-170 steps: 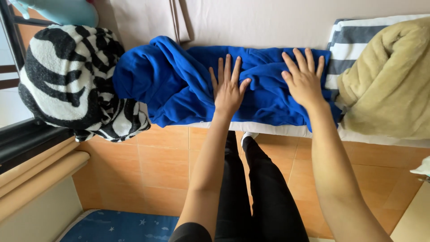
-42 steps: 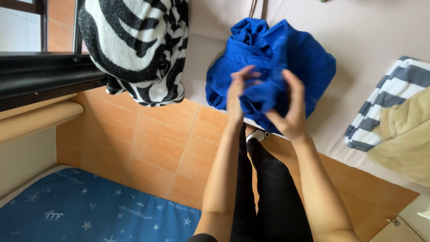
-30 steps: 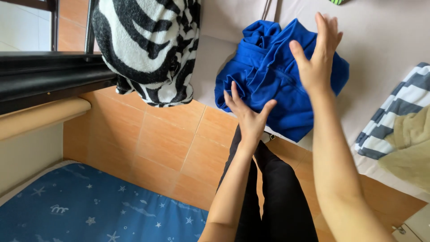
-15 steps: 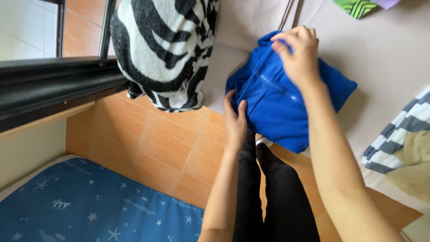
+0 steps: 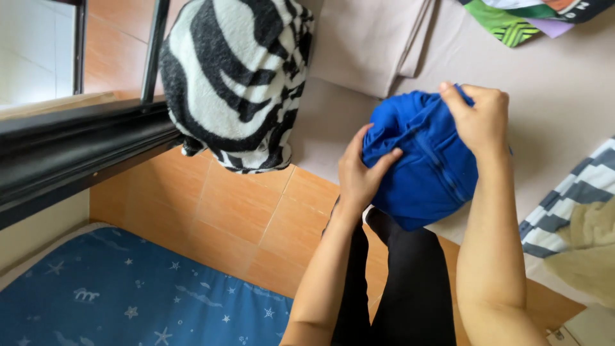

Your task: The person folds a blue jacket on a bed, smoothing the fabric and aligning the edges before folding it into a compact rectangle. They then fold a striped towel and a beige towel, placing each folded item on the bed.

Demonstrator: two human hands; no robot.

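since half a second ago my right hand (image 5: 482,118) has drawn in from the far top edge of the blue cloth (image 5: 426,160) and my left hand (image 5: 360,173) has come up from below it, so the bundle now sits pressed between the two, smaller and rounder than before. left hand: fingers curled shut on the near-left edge, thumb (image 5: 385,161) lying over the top layer. right hand: closed in a fist-like pinch on the upper right rim, knuckles toward me. the cloth lies between my hands, its far side resting on the pale bed sheet (image 5: 564,102) and its near side hanging just off the bed edge above my dark trouser legs (image 5: 410,282).

handling, as i judge it: soft, limp fabric, light, with no stiffness of its own; it creases deeply and keeps only the shape my hands give it. not fragile and not slippery, though the loose layers will slide on each other if gripped through one ply. the best hold is on the folded edges, pinching all the layers together, one hand on each side.

left of my left hand a zebra-striped blanket (image 5: 237,77) lies over the bed edge; right of my right hand, striped and beige bedding (image 5: 576,218); below, orange floor tiles (image 5: 237,218) and a blue star-print mat (image 5: 128,295).
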